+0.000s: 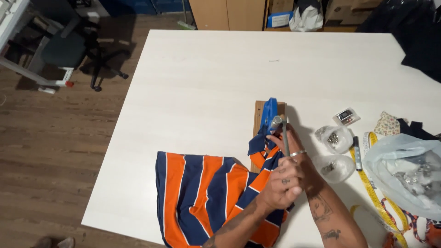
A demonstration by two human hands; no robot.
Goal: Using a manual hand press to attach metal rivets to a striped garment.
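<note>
An orange, navy and white striped fabric (206, 193) lies at the table's near edge, one corner pulled up onto a wooden block (258, 112). A blue piece (269, 112) lies on the block. My left hand (282, 181) is a fist around a thin grey handle (285, 138) of a hammer-like tool, whose metal head (275, 121) sits over the block. My right hand (294, 147), wearing a ring, lies just behind it, its fingers pinching the fabric corner (264, 147) at the block. What is under the metal head is hidden.
Right of the hands on the white table (206, 82) lie small clear bags of metal fasteners (336, 139), a little clear box (345, 116), a black marker (357, 148), a yellow tape measure (374, 188) and a large plastic bag (409, 170). An office chair (69, 50) stands on the wooden floor at left.
</note>
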